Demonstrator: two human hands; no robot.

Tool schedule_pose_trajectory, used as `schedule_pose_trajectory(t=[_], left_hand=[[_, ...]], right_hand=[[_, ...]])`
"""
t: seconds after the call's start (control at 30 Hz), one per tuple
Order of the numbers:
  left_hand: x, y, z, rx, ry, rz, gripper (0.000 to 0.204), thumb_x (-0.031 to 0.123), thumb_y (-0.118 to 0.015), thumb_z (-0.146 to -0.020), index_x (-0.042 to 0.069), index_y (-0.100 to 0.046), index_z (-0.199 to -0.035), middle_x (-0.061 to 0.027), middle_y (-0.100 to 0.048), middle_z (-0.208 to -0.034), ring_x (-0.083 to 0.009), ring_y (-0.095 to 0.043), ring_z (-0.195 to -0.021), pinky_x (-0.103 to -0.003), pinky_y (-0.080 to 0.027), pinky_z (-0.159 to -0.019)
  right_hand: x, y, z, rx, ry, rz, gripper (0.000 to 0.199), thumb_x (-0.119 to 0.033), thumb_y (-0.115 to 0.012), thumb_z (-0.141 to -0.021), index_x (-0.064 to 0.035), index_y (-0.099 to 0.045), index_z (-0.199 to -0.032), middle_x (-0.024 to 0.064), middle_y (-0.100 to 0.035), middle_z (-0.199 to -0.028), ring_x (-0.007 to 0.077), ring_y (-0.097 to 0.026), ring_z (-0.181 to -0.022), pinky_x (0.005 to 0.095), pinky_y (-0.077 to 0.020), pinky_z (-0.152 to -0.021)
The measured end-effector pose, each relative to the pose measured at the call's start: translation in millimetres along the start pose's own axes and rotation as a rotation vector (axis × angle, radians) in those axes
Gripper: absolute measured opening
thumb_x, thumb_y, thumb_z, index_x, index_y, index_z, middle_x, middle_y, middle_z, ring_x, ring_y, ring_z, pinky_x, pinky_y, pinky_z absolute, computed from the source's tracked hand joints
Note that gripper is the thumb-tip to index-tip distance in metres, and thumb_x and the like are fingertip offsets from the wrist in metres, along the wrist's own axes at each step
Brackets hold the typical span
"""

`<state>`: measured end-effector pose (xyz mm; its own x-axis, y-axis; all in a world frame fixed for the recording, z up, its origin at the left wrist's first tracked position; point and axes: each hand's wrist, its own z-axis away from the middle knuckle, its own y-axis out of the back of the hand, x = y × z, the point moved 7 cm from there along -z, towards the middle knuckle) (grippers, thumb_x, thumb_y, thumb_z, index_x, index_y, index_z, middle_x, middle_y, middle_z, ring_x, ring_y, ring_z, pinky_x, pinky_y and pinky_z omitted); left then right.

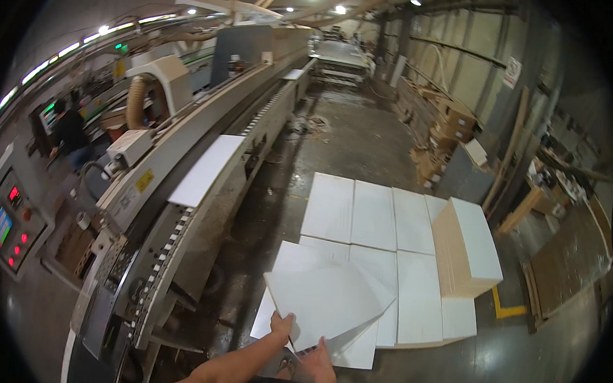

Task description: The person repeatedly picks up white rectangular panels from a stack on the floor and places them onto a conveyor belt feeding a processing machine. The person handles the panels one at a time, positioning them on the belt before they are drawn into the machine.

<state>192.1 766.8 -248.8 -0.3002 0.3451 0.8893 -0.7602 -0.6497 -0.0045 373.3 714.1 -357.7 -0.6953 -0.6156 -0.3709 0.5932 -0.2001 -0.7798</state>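
A worker's bare left hand (282,326) clasps the left edge of a white panel (332,298) while the right hand (316,360) grasps it near its closest corner, the sheet slanting over the near side of low stacks of white boards (419,294). A taller, tan-edged stack (458,265) rises at right. At left, another white board (207,170) lies along a long machine (217,110), beyond which stands a person in a dark top (69,132).

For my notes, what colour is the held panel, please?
The held panel is white; head view.
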Motion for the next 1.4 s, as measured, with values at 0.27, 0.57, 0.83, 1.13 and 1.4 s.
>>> schedule_pose_trajectory(t=[0.27,0.57,0.83,1.13,1.4], left_hand=[[120.0,207.0,68.0,0.063,-0.215,-0.127,0.026,0.014,-0.071,-0.09,0.0,-0.067,-0.111,-0.0121,-0.072,-0.102,-0.018,-0.066,-0.089,-0.035,-0.052,-0.078],[118.5,505.1,275.8,0.841,-0.36,-0.318,0.029,0.025,-0.06,-0.098,-0.003,-0.06,-0.102,-0.0212,-0.068,-0.088,-0.0272,-0.067,-0.081,-0.04,-0.051,-0.074],[-17.4,660.8,343.8,1.154,-0.324,0.123,0.041,0.035,-0.045,-0.107,-0.002,-0.058,-0.096,-0.0029,-0.055,-0.082,-0.0125,-0.048,-0.078,-0.033,-0.044,-0.073],[-31.5,746.7,341.8,1.106,-0.261,0.306,0.035,0.029,-0.064,-0.099,-0.004,-0.061,-0.11,-0.0106,-0.067,-0.106,-0.0165,-0.06,-0.096,-0.033,-0.048,-0.087],[-27.5,782.5,314.6,1.065,-0.135,0.314,0.039,0.03,-0.066,-0.097,-0.005,-0.058,-0.115,-0.0127,-0.066,-0.111,-0.0191,-0.06,-0.101,-0.034,-0.047,-0.091]], right_hand=[[9.1,-5.0,-21.8,0.504,-0.371,-0.282,0.07,-0.061,-0.051,-0.092,-0.0056,-0.05,-0.135,0.0163,-0.056,-0.135,0.0357,-0.055,-0.122,0.0573,-0.0433,-0.103],[168.6,-169.6,47.0,0.088,-0.472,0.346,0.048,-0.041,-0.056,-0.097,-0.0105,-0.051,-0.133,0.0102,-0.062,-0.126,0.0308,-0.059,-0.117,0.0526,-0.0496,-0.096],[291.2,-327.9,78.9,-0.327,-0.552,1.033,0.031,-0.027,-0.053,-0.103,0.0028,-0.054,-0.111,0.0155,-0.066,-0.096,0.0299,-0.069,-0.079,0.0462,-0.0613,-0.073],[409.4,-403.7,88.4,-0.334,-0.49,1.187,0.031,-0.027,-0.05,-0.104,0.002,-0.056,-0.114,0.0114,-0.064,-0.092,0.0256,-0.068,-0.076,0.0463,-0.0628,-0.069],[439.3,-438.2,85.6,-0.301,-0.364,1.203,0.039,-0.027,-0.045,-0.106,0.0087,-0.053,-0.117,0.0177,-0.066,-0.096,0.0283,-0.069,-0.078,0.0488,-0.063,-0.069]])
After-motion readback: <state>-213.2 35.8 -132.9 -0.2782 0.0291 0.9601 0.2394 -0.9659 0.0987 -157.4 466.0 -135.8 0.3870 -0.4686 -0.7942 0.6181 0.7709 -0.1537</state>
